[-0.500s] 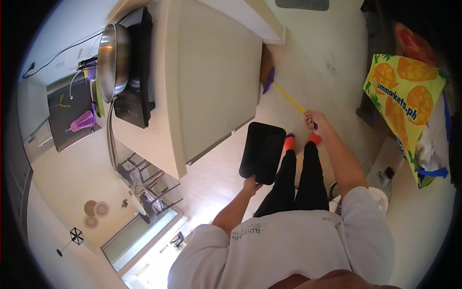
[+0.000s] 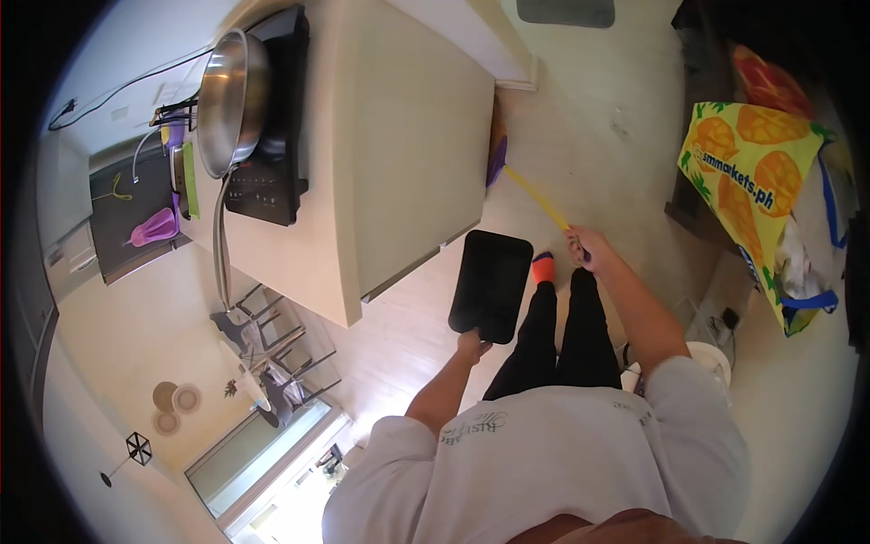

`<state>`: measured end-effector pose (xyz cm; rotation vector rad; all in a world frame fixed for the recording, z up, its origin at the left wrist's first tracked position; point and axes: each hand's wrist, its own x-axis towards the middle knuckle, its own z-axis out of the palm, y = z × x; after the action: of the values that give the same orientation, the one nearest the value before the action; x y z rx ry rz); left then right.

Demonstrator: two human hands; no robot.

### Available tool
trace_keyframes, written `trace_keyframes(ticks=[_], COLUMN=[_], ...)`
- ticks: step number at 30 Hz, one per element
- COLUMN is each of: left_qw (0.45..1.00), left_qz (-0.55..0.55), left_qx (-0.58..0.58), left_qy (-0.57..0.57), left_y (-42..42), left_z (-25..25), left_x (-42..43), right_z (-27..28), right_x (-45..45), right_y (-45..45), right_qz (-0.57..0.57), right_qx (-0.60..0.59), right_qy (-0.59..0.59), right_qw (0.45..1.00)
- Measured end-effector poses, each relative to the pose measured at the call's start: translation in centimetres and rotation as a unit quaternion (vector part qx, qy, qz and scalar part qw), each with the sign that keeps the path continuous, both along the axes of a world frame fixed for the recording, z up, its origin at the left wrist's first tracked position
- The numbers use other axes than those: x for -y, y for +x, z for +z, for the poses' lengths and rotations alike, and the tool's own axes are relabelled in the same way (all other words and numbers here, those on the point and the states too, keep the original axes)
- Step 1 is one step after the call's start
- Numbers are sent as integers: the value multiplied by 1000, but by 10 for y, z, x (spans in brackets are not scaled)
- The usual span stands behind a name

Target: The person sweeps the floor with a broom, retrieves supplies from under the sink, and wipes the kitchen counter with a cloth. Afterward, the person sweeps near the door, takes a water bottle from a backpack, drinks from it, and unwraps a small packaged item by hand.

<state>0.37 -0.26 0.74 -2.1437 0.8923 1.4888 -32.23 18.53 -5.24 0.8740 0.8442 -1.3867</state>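
Against the left counter [image 2: 417, 136], the broom [image 2: 541, 200], gripped by the right hand [image 2: 587, 248], could be jammed by over-pushing, the tray [image 2: 490, 286] clasped by the left hand [image 2: 472, 345].

broom head [image 2: 497, 163] nearer counter [image 2: 417, 127], right sock hidden

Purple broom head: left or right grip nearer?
Right: the right grip holds the yellow handle leading to the broom head; the left grip, farther back, holds the black rectangular tray.

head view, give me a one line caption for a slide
Right hand holding a yellow-handled brush by a pale counter, left hand holding a black tray.
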Motion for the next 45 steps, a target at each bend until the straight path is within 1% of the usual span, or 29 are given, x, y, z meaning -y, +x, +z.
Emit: trace_keyframes(ticks=[2, 4, 6, 8, 10, 12, 14, 15, 18, 19, 20, 22, 23, 25, 27, 29, 30, 31, 32, 33, 35, 36, 37, 39, 40, 41, 42, 43, 45], left_qw=[1000, 1000, 1000, 999, 998, 997, 994, 995, 988, 987, 985, 986, 985, 984, 984, 990, 992, 991, 989, 987, 986, 984, 981, 983, 983, 987, 986, 984, 983], left_qz=[11, 7, 8, 8, 1, -3, 2, 7, 26, 47, 69, 66, 57, 64, 95, 44, 16, 28, 40, 54, 87, 106, 97, 92, 91, 82, 95, 109, 123], left_qx=[-1, 2, -13, -36, -57, -72, -107, -103, -154, -155, -156, -148, -163, -169, -149, -131, -123, -124, -123, -119, -85, -70, -86, -84, -87, -83, -83, -85, -84], left_qy=[-11, -4, 3, 13, 3, 6, 10, -12, 4, 8, 12, 34, 18, 7, 16, 23, 27, 46, 68, 89, 116, 127, 147, 137, 131, 107, 110, 112, 110], left_y=[-1, 4, -7, -11, -22, -38, -49, -65, -102, -121, -141, -180, -201, -241, -270, -304, -321, -331, -340, -346, -356, -361, -363, -371, -378, -388, -385, -385, -385], left_z=[0, 6, 1, -8, -12, -15, -34, -37, -82, -93, -105, -129, -135, -153, -178, -174, -174, -181, -192, -205, -230, -247, -263, -272, -272, -261, -266, -274, -282], left_x=[1, 2, 3, 4, 2, 1, 4, 2, 17, 22, 27, 42, 48, 61, 78, 86, 92, 101, 107, 113, 124, 131, 138, 142, 140, 135, 137, 142, 148], right_z=[-25, -23, -9, -47, -4, 19, 52, 65, 82, 91, 90, 90, 99, 103, 107, 133, 152, 156, 189, 201, 198, 201, 205, 193, 184, 167, 150, 125, 78], right_x=[-3, -25, -74, -135, -161, -178, -180, -179, -176, -176, -181, -188, -185, -188, -196, -190, -180, -177, -154, -140, -126, -114, -102, -87, -82, -72, -61, -51, -27], right_y=[-3, 8, -13, -29, -65, -99, -125, -136, -150, -148, -140, -113, -91, -38, 30, 108, 143, 191, 208, 234, 315, 314, 314, 333, 321, 295, 269, 241, 187], right_qz=[-13, -17, -14, -51, 31, 69, 106, 121, 161, 166, 180, 207, 202, 172, 248, 278, 291, 297, 303, 238, 124, 113, 101, 23, 14, -62, -135, -272, -265], right_qx=[-11, -10, -26, -2, -76, -100, -137, -158, -203, -214, -242, -295, -313, -290, -309, -396, -399, -405, -298, -280, -352, -258, -163, -109, -98, -35, 33, 151, 172], right_qy=[30, 49, 57, 32, 154, 202, 226, 240, 273, 264, 260, 248, 271, 317, 356, 372, 382, 419, 435, 436, 470, 476, 477, 480, 449, 415, 385, 343, 339], right_qw=[999, 999, 998, 998, 985, 972, 958, 950, 926, 925, 917, 899, 888, 886, 846, 792, 781, 756, 794, 821, 800, 833, 858, 870, 888, 907, 912, 886, 886])
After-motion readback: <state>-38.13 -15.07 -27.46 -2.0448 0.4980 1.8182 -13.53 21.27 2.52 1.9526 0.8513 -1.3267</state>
